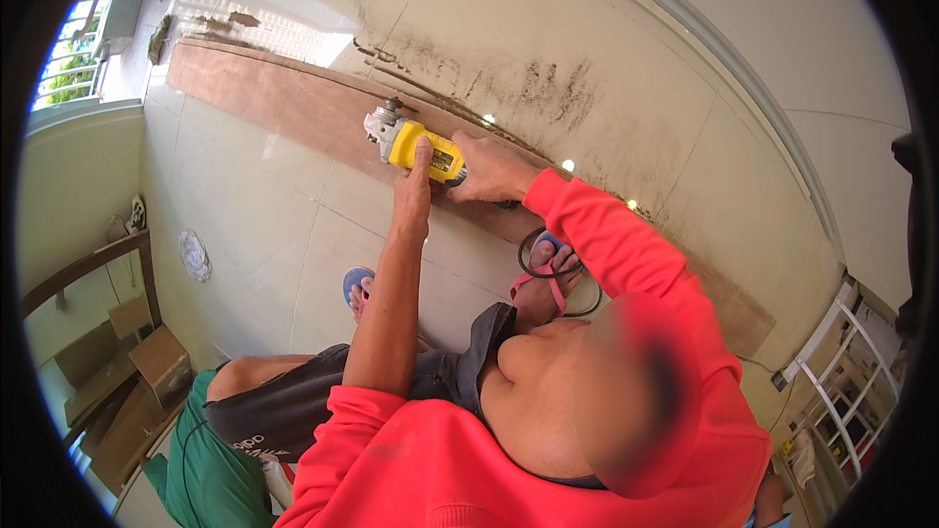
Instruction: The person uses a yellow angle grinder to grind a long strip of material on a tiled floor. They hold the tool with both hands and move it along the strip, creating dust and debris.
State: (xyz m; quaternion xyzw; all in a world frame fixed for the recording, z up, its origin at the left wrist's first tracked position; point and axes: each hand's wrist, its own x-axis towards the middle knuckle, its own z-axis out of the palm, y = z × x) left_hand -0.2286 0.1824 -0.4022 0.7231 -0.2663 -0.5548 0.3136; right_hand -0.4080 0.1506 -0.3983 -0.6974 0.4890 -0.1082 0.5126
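Note:
A yellow angle grinder (409, 144) with a grey metal head is held in both hands over a long brown wooden board (264, 93). My left hand (414, 186) is closed on its near side, thumb lying along the yellow body. The rear of the body is wrapped by my right hand (494, 168), which covers part of the handle. A small dark fitting (392, 106) sticks out of the head on the far side, close above the board. Whether it touches the wood I cannot tell. A black cable (528, 259) loops by my sandaled foot.
Brown dust (548, 93) is scattered over the pale floor tiles beyond the board. Cardboard boxes (159, 362) stand at the lower left, near a crumpled clear plastic piece (195, 254). At the right is a white metal rack (846, 386). Green cloth (210, 464) lies beside my leg.

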